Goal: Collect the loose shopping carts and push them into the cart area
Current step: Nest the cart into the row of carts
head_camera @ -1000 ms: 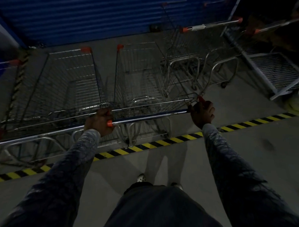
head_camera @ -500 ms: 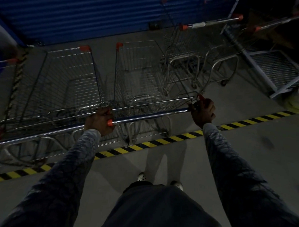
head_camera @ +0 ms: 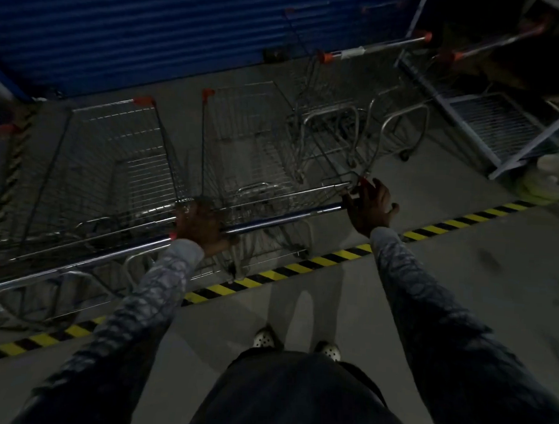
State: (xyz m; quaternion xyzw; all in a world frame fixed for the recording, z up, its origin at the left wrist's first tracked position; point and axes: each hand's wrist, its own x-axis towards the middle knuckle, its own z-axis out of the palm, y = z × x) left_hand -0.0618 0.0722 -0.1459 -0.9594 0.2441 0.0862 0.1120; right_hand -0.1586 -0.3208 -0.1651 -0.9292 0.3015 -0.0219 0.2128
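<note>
A wire shopping cart (head_camera: 258, 146) stands straight ahead of me, past the striped floor line, nose toward the blue wall. My left hand (head_camera: 200, 229) is shut on the left end of its blue handle bar (head_camera: 281, 219). At the bar's right end, my right hand (head_camera: 371, 208) has its fingers spread and touches the bar's tip without wrapping it. A second cart (head_camera: 110, 159) stands parallel on the left, its long handle (head_camera: 77, 262) running under my left wrist. A third cart (head_camera: 336, 118) with an orange-capped handle sits behind on the right.
A blue corrugated wall (head_camera: 151, 30) closes the bay ahead. Yellow-black tape (head_camera: 285, 269) crosses the floor in front of my feet. A metal rack frame (head_camera: 487, 124) lies at the right, with pale bags (head_camera: 555, 179) beside it. Another cart handle (head_camera: 490, 46) shows at the far right.
My right hand has opened, its fingers lifting off the handle's right end. The left hand has slid slightly along the bar and keeps its grip. The cart has hardly moved.
</note>
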